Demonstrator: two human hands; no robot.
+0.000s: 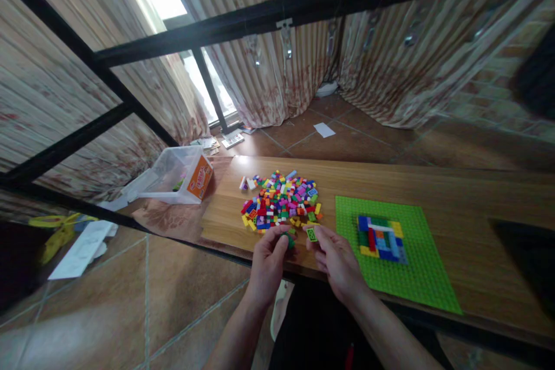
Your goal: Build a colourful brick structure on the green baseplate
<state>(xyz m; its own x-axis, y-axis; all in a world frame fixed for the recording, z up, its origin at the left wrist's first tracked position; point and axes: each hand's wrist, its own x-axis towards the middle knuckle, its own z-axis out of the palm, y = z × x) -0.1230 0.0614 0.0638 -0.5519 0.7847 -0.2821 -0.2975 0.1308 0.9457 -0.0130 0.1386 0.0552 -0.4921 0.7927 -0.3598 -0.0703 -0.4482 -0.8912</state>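
Note:
My left hand (271,254) is closed on a dark green toy brick (289,239), pinched between thumb and fingers. In my right hand (336,254) is a light green toy brick (311,235), its hollow underside turned towards me. Both hands are over the near edge of the wooden table, a small gap between them. Just beyond them spreads a pile of loose, many-coloured bricks (284,199). To the right lies a green baseplate (427,266), and a square structure of coloured bricks (380,238) stands on it.
The wooden table (485,202) runs off to the right, where a dark object (526,260) lies. At its left end is a clear plastic box (176,170) with an orange label. Black metal bars (243,34) and curtains (277,87) stand behind. A white paper (324,130) lies on the tiled floor.

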